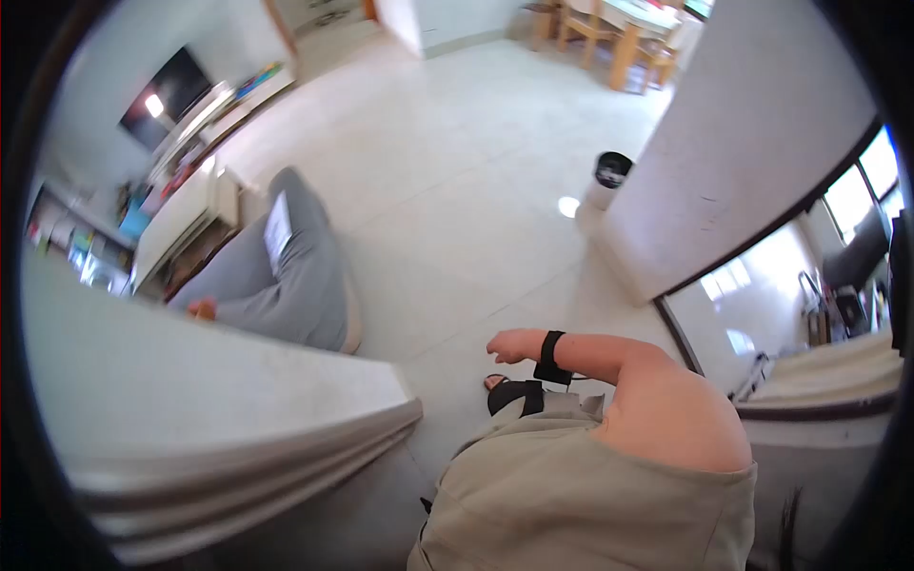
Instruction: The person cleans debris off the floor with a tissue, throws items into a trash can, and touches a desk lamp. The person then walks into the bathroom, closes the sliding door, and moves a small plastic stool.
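Note:
My right hand [510, 346] hangs in front of my body over the tiled floor [457, 238]. Its fingers are loosely bent and slightly apart, and I see nothing in them. Around that forearm goes a black strap [551, 354], with a small dark device [552, 372] beneath it and a thin cable. Below the hand, part of my sandalled foot [494, 383] shows. My left hand is out of view.
A grey sofa [319, 276] stands ahead on the left, beyond a low white wall [238, 390]. A waste bin [609, 181] is by the wall corner on the right. Wooden chairs [583, 29] and a table [636, 17] are at the back. A television [169, 95] hangs far left.

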Motion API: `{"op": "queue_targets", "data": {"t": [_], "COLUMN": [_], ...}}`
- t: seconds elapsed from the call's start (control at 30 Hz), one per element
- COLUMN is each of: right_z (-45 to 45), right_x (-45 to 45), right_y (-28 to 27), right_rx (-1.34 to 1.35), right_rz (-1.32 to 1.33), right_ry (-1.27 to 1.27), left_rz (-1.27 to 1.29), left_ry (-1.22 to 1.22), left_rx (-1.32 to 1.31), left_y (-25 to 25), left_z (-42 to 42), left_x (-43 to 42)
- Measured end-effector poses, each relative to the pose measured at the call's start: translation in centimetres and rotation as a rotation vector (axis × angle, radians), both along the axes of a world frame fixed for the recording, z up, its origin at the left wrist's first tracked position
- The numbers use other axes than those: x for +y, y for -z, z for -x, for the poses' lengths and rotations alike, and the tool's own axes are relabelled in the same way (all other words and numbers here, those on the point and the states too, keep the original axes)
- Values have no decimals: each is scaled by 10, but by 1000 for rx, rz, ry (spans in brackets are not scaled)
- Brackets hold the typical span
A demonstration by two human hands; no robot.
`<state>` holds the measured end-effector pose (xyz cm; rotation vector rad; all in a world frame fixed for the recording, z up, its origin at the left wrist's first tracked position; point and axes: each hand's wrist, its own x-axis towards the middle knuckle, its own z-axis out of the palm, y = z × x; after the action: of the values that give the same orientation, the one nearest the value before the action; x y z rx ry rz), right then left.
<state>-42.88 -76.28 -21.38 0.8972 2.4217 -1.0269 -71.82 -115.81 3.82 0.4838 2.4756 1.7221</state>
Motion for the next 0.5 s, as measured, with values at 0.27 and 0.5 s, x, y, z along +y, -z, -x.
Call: {"op": "queue_targets", "data": {"t": [0.27,0.5], "right_z": [-73,-84], "right_x": [85,116], "right_y": [-14,-33], "right_rx": [146,47], "right_rz": [-139,-89], "right_ry": [394,661], "left_rz": [-15,178], "left_ry": [627,962], "left_rx": [-55,357], "left_y": [6,14], "left_z": [-1,33], "left_x": [255,440]}}
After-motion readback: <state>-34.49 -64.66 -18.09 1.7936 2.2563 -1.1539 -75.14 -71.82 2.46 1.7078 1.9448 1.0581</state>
